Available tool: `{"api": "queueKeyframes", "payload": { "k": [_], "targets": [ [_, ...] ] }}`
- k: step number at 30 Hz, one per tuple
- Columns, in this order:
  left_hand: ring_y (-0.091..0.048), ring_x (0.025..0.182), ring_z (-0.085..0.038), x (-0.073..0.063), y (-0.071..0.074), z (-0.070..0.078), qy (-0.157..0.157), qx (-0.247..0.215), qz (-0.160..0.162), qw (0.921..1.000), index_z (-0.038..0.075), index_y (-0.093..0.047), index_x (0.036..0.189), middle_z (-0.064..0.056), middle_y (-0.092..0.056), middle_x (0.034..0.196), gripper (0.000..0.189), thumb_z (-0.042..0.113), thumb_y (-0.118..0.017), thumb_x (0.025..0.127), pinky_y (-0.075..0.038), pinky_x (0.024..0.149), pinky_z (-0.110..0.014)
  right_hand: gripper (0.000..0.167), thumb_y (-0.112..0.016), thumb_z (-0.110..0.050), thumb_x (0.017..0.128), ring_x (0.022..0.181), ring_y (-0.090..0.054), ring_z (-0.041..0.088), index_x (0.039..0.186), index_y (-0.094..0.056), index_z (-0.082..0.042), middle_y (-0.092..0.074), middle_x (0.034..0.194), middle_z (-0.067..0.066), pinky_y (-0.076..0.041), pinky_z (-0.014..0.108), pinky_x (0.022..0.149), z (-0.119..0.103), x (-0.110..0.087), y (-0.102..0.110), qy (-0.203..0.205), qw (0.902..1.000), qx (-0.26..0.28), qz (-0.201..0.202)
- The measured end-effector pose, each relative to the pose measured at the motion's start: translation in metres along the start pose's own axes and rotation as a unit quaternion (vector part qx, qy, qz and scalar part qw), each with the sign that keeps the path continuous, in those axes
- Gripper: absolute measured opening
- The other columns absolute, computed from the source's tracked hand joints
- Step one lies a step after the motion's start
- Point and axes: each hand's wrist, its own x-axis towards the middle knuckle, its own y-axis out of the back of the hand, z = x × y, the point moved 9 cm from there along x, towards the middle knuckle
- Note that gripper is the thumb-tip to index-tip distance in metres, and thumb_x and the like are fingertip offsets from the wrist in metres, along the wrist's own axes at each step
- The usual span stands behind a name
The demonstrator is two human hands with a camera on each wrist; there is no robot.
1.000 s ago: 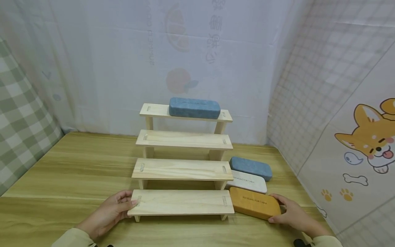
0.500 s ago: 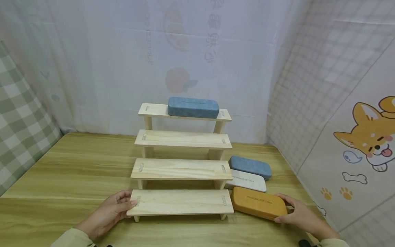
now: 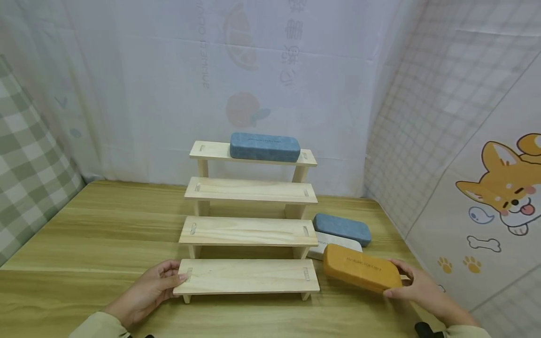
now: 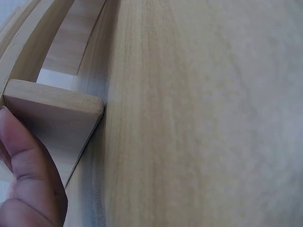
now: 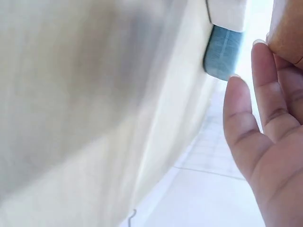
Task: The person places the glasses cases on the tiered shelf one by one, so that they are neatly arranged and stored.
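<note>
An orange glasses case (image 3: 361, 268) is held by its right end in my right hand (image 3: 416, 288), thumb on the near side and fingers on the far side. It is tilted, and its left end overlaps the white case (image 3: 338, 241) in the head view. My left hand (image 3: 154, 288) grips the left end of the lowest step of a pale wooden four-tier stand (image 3: 249, 277), thumb on top. In the left wrist view, fingers (image 4: 28, 175) show beside the stand's leg (image 4: 57, 101). A blue case (image 3: 265, 147) lies on the top tier.
Right of the stand, a second blue case (image 3: 342, 229) lies on the wooden table (image 3: 105, 234) behind the white one. A white curtain (image 3: 148, 94) hangs behind, a printed panel (image 3: 456, 211) borders the right, and green checked cloth (image 3: 34, 173) the left.
My right hand has drawn the orange case to the right, away from the stand, and lifted it off the table. My left hand stays on the lowest step.
</note>
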Motion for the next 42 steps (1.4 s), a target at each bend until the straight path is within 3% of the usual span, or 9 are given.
{"api": "queueKeyframes", "payload": {
  "k": [3, 10, 27, 42],
  "targets": [
    [-0.060, 0.094, -0.015, 0.000, 0.000, 0.000, 0.001, 0.000, 0.003, 1.0000, -0.021, -0.019, 0.137, -0.007, -0.058, 0.108, 0.065, 0.011, -0.058, 0.096, -0.054, 0.081, -0.030, 0.087, -0.074, -0.016, 0.084, 0.104, -0.063, 0.031, 0.145, -0.022, 0.014, -0.037, 0.138, 0.038, -0.053, 0.027, 0.074, -0.008, 0.000, 0.005, 0.022, 0.9997, 0.009, 0.010],
    [-0.060, 0.093, -0.015, 0.000, 0.001, 0.000, 0.002, 0.001, 0.008, 1.0000, -0.020, -0.019, 0.137, -0.007, -0.057, 0.108, 0.065, 0.011, -0.058, 0.096, -0.054, 0.080, -0.030, 0.082, -0.076, -0.014, 0.083, 0.093, -0.062, 0.005, 0.145, -0.028, 0.009, -0.048, 0.131, 0.029, -0.055, 0.029, 0.071, -0.023, 0.000, 0.025, 0.047, 0.9976, 0.006, 0.050],
    [-0.061, 0.093, -0.015, -0.001, -0.001, 0.001, -0.004, 0.001, -0.002, 1.0000, -0.020, -0.021, 0.136, -0.006, -0.059, 0.107, 0.061, 0.011, -0.057, 0.097, -0.054, 0.079, -0.029, 0.085, -0.076, -0.016, 0.084, 0.095, -0.055, -0.007, 0.149, -0.025, 0.004, -0.046, 0.135, 0.028, -0.052, 0.025, 0.071, -0.091, 0.014, 0.051, 0.111, 0.9899, -0.051, 0.072],
    [-0.060, 0.095, -0.015, -0.001, -0.001, 0.001, -0.001, -0.007, -0.014, 0.9999, -0.018, -0.024, 0.136, -0.005, -0.059, 0.109, 0.057, 0.010, -0.055, 0.098, -0.053, 0.081, -0.030, 0.081, -0.082, -0.022, 0.078, 0.101, -0.061, 0.022, 0.146, -0.039, -0.011, -0.057, 0.123, 0.016, -0.051, 0.028, 0.079, -0.147, 0.044, 0.039, 0.132, 0.9897, -0.035, 0.041]
  ]
}}
